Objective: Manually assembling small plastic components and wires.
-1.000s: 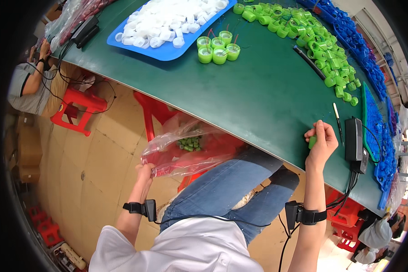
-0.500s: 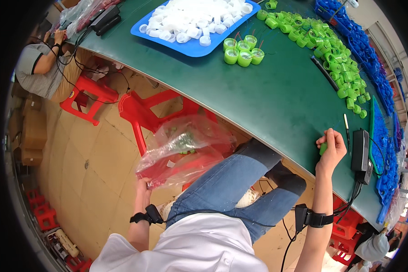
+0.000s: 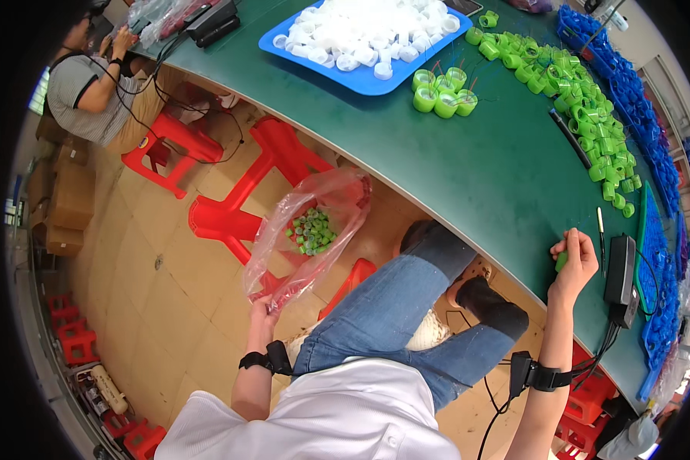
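My left hand [image 3: 262, 314] grips the lower edge of a clear plastic bag [image 3: 307, 230] that hangs open below the table edge, with several small green parts [image 3: 310, 231] inside it. My right hand [image 3: 573, 261] rests on the green table [image 3: 468, 176] near its front edge, fingers closed around a small green part [image 3: 562, 261]. A black wrist strap sits on each forearm.
A blue tray [image 3: 368, 38] of white caps stands at the far side. Green rings [image 3: 443, 92] and a long row of them [image 3: 590, 115] lie beside blue parts [image 3: 636, 100]. A black box [image 3: 619, 270] is next to my right hand. Red stools [image 3: 238, 207] stand below; another person [image 3: 92, 84] sits at left.
The view has swung left and down. The bag hangs wider open, showing the green parts inside. My right hand stays at the table edge.
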A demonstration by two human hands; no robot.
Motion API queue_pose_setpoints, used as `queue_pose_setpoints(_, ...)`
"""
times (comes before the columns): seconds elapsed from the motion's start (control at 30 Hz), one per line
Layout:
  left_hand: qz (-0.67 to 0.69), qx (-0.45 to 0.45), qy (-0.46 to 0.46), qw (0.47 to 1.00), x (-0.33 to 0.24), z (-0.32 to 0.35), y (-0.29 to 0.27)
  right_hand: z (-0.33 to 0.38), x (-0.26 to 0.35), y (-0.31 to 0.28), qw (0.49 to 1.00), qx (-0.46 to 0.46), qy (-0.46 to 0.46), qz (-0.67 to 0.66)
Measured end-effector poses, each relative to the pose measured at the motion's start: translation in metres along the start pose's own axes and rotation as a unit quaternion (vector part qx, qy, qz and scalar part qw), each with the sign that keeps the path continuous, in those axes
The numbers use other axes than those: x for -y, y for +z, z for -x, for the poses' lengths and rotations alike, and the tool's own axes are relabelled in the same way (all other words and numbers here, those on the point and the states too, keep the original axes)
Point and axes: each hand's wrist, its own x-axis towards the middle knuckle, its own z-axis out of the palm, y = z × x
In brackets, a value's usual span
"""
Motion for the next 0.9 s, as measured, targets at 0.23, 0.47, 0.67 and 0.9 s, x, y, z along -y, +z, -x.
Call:
queue_pose_setpoints(0.23,-0.319,-0.247,-0.040,0.914,-0.063,-0.013,-0.015,-0.002,0.003,0.001,1.000,0.000,-0.005,-0.009)
queue_pose_setpoints(0.47,-0.525,0.300,0.128,0.786,-0.179,-0.006,0.132,-0.002,0.000,0.000,1.000,-0.007,-0.004,-0.001)
queue_pose_setpoints(0.67,-0.494,0.160,0.239,0.821,-0.185,-0.086,0.166,0.000,0.004,0.002,1.000,-0.017,0.002,-0.001)
queue_pose_setpoints(0.9,-0.544,0.179,0.187,0.798,-0.212,-0.071,0.160,0.002,0.000,-0.002,1.000,-0.020,0.001,-0.015)
